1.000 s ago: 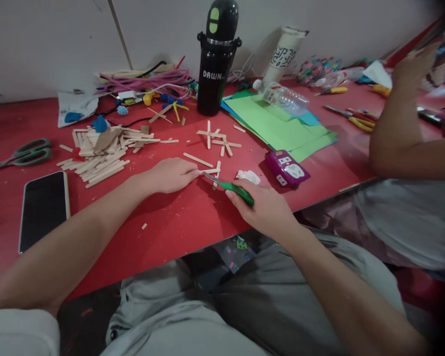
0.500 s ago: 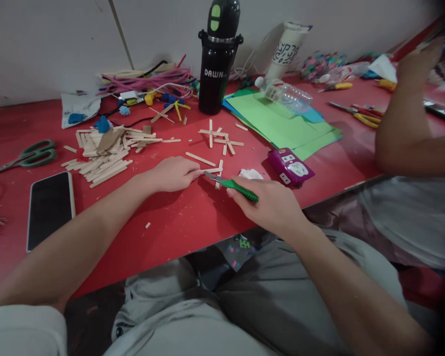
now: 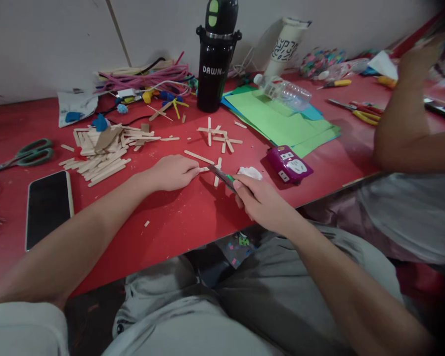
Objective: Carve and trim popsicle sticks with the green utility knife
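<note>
My left hand [image 3: 176,173] rests on the red table, its fingertips closed on the end of a wooden craft stick [image 3: 203,169]. That stick meets another craft stick [image 3: 217,173] that stands crosswise to it. My right hand [image 3: 261,200] grips a green-handled utility knife [image 3: 225,179], with the blade pointing left over the held stick, close to my left fingertips. A loose craft stick [image 3: 199,157] lies just beyond. Farther back are small joined stick pieces [image 3: 225,141]. A crumpled white lump [image 3: 249,172] sits beside my right hand.
A pile of craft sticks [image 3: 104,153], scissors [image 3: 33,153] and a phone [image 3: 49,210] lie to the left. At the back stand a black bottle [image 3: 213,74] and green paper sheets [image 3: 270,118]. A purple power socket [image 3: 289,164] is at right, near another person's arm [image 3: 408,118].
The knife has turned in my right hand, so its green side shows less and its blade lies over the stick. My left hand stays on the stick.
</note>
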Demonstrator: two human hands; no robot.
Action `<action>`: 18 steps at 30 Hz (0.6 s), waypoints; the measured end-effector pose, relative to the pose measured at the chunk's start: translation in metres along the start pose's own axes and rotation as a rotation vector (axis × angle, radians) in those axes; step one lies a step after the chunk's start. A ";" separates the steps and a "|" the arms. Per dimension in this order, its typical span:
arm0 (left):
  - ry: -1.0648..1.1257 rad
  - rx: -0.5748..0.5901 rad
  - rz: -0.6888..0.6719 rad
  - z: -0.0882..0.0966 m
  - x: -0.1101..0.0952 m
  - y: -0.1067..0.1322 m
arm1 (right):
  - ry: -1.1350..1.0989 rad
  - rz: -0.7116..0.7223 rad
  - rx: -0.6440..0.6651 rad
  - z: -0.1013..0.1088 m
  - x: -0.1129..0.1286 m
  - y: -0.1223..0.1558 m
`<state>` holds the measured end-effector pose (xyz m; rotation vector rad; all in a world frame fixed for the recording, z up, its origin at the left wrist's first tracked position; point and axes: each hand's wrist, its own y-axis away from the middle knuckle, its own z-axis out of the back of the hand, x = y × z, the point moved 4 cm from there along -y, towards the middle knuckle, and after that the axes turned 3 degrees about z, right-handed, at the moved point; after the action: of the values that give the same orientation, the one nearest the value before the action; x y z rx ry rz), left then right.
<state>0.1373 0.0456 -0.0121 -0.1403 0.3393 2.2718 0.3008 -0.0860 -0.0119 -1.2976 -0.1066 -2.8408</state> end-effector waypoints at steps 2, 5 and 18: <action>-0.008 -0.007 0.002 -0.001 0.000 0.000 | -0.015 0.014 0.012 -0.002 0.004 -0.001; -0.009 -0.014 0.010 -0.001 0.000 -0.001 | -0.027 0.040 0.022 -0.003 0.010 -0.002; -0.079 -0.024 0.063 0.000 -0.004 -0.003 | 0.172 0.019 0.060 -0.001 0.019 -0.007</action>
<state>0.1423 0.0450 -0.0120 -0.0523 0.2784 2.3373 0.2870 -0.0785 0.0014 -1.0327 -0.1743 -2.8935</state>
